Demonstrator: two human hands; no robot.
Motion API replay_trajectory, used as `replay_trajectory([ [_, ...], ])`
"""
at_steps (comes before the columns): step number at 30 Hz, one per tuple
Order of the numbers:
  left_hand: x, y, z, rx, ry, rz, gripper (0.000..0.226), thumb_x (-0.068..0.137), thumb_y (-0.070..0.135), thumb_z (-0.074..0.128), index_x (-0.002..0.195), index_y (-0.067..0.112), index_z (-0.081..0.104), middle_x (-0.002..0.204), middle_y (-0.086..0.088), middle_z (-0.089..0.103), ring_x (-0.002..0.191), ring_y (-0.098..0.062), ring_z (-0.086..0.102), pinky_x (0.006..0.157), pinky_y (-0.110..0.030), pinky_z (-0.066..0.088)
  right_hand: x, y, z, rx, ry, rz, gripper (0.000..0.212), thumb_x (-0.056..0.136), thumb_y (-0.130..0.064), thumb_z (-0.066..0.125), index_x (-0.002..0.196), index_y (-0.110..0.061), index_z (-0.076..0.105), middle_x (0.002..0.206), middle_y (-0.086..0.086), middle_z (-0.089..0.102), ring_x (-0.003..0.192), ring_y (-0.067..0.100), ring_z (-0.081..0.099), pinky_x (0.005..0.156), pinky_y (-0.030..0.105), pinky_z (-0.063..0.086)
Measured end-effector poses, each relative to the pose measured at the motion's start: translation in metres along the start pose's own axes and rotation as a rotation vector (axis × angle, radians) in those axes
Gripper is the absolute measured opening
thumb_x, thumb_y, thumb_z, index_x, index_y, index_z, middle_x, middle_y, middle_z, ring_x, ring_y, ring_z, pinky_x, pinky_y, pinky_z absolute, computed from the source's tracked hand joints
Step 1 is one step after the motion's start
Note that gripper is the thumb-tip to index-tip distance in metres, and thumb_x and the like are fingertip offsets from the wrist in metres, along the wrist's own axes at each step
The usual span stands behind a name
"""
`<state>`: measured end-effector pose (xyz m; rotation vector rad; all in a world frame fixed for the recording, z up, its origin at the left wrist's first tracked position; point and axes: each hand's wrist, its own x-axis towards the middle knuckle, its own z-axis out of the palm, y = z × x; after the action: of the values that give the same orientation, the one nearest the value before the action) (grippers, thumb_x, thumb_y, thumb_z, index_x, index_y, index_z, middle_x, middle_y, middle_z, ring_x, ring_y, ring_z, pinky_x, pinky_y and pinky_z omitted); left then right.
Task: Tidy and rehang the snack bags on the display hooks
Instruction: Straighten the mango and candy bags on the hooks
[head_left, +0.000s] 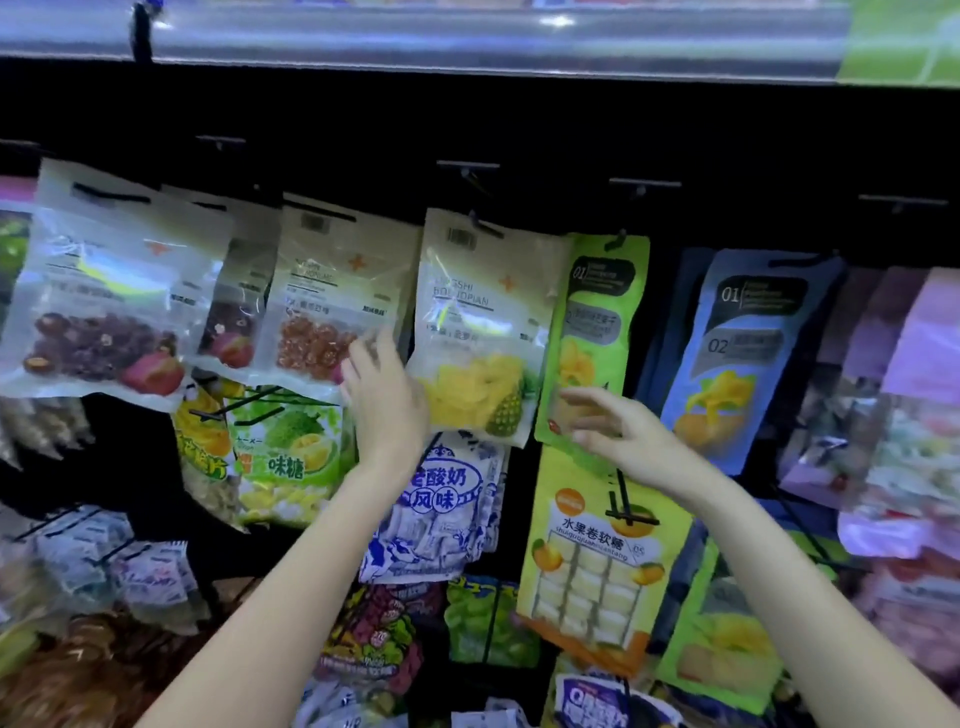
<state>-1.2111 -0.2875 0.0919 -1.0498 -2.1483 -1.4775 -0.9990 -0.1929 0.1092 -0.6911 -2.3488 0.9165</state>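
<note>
Snack bags hang in a row from black display hooks. A beige bag of pineapple slices (485, 332) hangs from its hook (470, 174) at the centre. My left hand (384, 400) is raised between that bag and a beige bag of orange dried fruit (324, 306), fingers straight, touching their lower edges. My right hand (618, 431) is spread with relaxed fingers in front of the bottom of a green mango bag (597, 322) and holds nothing. A blue mango bag (748, 353) hangs further right.
A large bag of dark dried fruit (104, 291) hangs at the left. Below hang a durian candy bag (291, 452), a blue-and-white yogurt candy bag (447, 514) and a yellow-green fruit roll bag (597, 551). A shelf edge (467, 47) runs overhead. Pink bags (904, 374) crowd the right.
</note>
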Motion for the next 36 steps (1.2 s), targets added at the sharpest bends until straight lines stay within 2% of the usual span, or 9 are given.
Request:
replay_trajectory([
  [3,-0.042,0.014,0.018,0.016,0.026,0.381,0.054,0.076,-0.011,0.049,0.127,0.006,0.048,0.125,-0.017,0.047,0.112,-0.034,0.043,0.089,-0.046,0.038,-0.04,0.014,-0.019,-0.017,0.146,0.012,0.038,0.091,-0.002,0.055,0.118,-0.028,0.051,0.126,-0.004,0.053,0.109,0.01,0.056,0.088,0.026,0.045],
  [8,-0.118,0.034,0.053,-0.142,-0.177,0.634,0.042,0.081,0.006,0.038,0.122,0.014,0.044,0.12,-0.013,0.05,0.109,-0.026,0.042,0.089,-0.039,0.036,-0.121,0.058,-0.042,-0.207,0.352,0.042,0.033,0.09,0.001,0.053,0.11,-0.025,0.054,0.111,-0.005,0.061,0.098,0.005,0.058,0.076,0.012,0.048],
  [13,-0.167,0.045,0.073,-0.175,-0.339,0.897,0.038,0.083,0.01,0.036,0.12,0.016,0.045,0.127,-0.003,0.044,0.114,-0.024,0.043,0.094,-0.039,0.032,-0.176,0.098,-0.022,-0.67,0.269,-0.102,0.029,0.083,-0.007,0.039,0.093,-0.005,0.067,0.101,0.007,0.063,0.1,0.017,0.048,0.091,0.022,0.035],
  [16,-0.188,0.045,0.086,-0.064,-0.419,1.058,0.042,0.081,0.01,0.038,0.121,0.015,0.049,0.129,-0.006,0.055,0.119,-0.023,0.043,0.099,-0.04,0.029,-0.185,0.123,-0.017,-0.639,0.424,0.084,0.026,0.083,-0.005,0.047,0.1,-0.003,0.067,0.11,0.013,0.061,0.108,0.025,0.046,0.095,0.026,0.033],
  [19,-0.189,0.053,0.095,0.072,-0.471,1.018,0.047,0.082,0.013,0.036,0.126,0.014,0.052,0.137,-0.007,0.05,0.128,-0.024,0.036,0.103,-0.043,0.025,-0.178,0.144,-0.035,-0.451,0.614,0.39,0.055,0.081,-0.001,0.065,0.131,0.005,0.043,0.133,0.023,0.042,0.127,0.035,0.037,0.105,0.03,0.025],
  [22,-0.186,0.068,0.095,0.143,-0.43,0.96,0.045,0.081,0.013,0.038,0.124,0.014,0.052,0.139,-0.009,0.048,0.129,-0.026,0.034,0.097,-0.043,0.028,-0.162,0.153,-0.054,-0.427,0.544,0.428,0.067,0.079,-0.003,0.068,0.136,0.004,0.034,0.137,0.021,0.037,0.13,0.034,0.032,0.105,0.033,0.023],
  [28,-0.183,0.063,0.089,0.209,-0.342,0.856,0.05,0.07,0.008,0.064,0.119,0.01,0.054,0.138,-0.017,0.044,0.127,-0.032,0.033,0.095,-0.046,0.028,-0.157,0.153,-0.063,-0.525,0.599,0.497,0.047,0.086,-0.017,0.064,0.128,-0.006,0.048,0.128,0.018,0.035,0.117,0.034,0.033,0.094,0.038,0.03],
  [33,-0.178,0.062,0.093,0.219,-0.316,0.861,0.037,0.076,0.017,0.042,0.112,0.011,0.05,0.122,-0.015,0.055,0.114,-0.03,0.041,0.089,-0.043,0.03,-0.154,0.143,-0.053,0.013,0.632,0.506,0.037,0.084,-0.008,0.067,0.117,-0.004,0.051,0.113,0.012,0.062,0.101,0.025,0.058,0.083,0.031,0.045],
  [36,-0.181,0.062,0.093,0.231,-0.288,0.853,0.036,0.072,0.014,0.048,0.106,0.01,0.057,0.12,-0.015,0.055,0.112,-0.03,0.04,0.091,-0.048,0.029,-0.162,0.137,-0.05,0.057,0.631,0.504,0.021,0.085,-0.005,0.065,0.105,-0.004,0.061,0.105,0.015,0.068,0.09,0.024,0.063,0.076,0.028,0.048],
])
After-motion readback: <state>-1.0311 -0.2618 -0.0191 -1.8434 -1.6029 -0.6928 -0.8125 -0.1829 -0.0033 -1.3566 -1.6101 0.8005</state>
